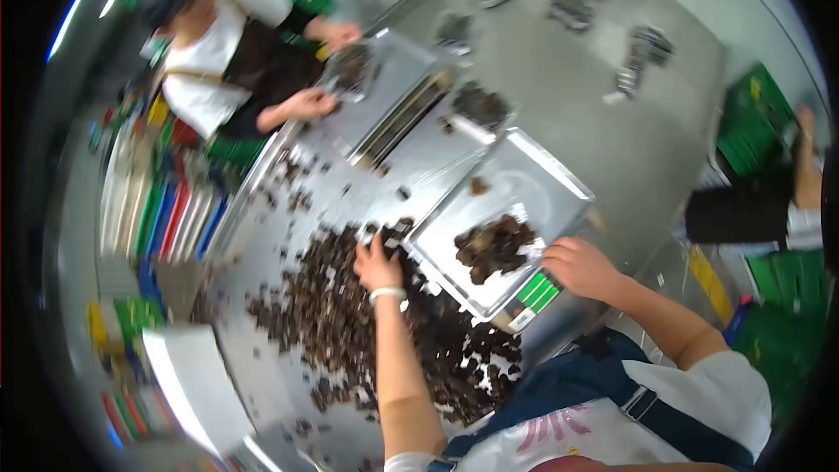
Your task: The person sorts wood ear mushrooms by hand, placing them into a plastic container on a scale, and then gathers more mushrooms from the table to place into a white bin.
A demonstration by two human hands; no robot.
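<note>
My left hand (378,268), with a pale band at the wrist, reaches over a large pile of dark brown pieces (336,297) that look like dried mushrooms. Its fingers are apart at the pile's upper edge, and dark pieces lie right by the fingertips. Beside the pile stands a digital scale (535,290) with a green lit display and a metal pan (549,182). A small heap of the brown pieces (494,247) rests on the pan. At the pan's right edge is my right hand (577,267), fingers bent together; whatever they may hold is hidden.
Across the metal table (306,210), a co-worker (236,61) handles a clear pack (352,70) at a second scale (398,109). A filled clear tray (481,109) sits between the scales. Several packs (572,13) lie further back. Another person (743,214) stands at right near green crates (747,118).
</note>
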